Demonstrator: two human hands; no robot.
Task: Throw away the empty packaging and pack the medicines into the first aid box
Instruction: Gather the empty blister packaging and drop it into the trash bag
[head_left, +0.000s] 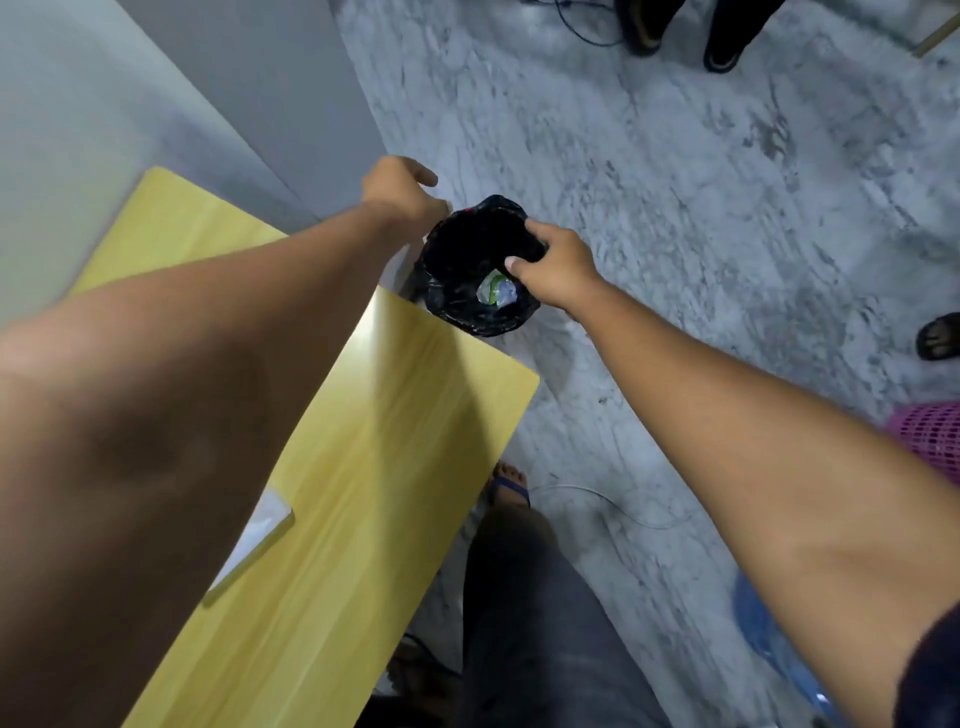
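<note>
Marble floor (675, 218) spreads beyond the fingers; a yellow table (374, 467) lies under the left forearm. Between both hands stands a black-lined bin (470, 312), with crumpled packaging (496, 292) inside, just below the right hand's (556, 270) fingers, which pinch the liner. Left hand (400, 192) grips the rim, fingers curled.

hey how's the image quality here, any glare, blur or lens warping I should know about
Head view: glare streaks the yellow table near the bin; the left forearm is close, soft and stretched by the wide lens; the black bin bag is so dark that only crumpled packaging shows inside; the left hand and right hand at its rim are fairly sharp.
</note>
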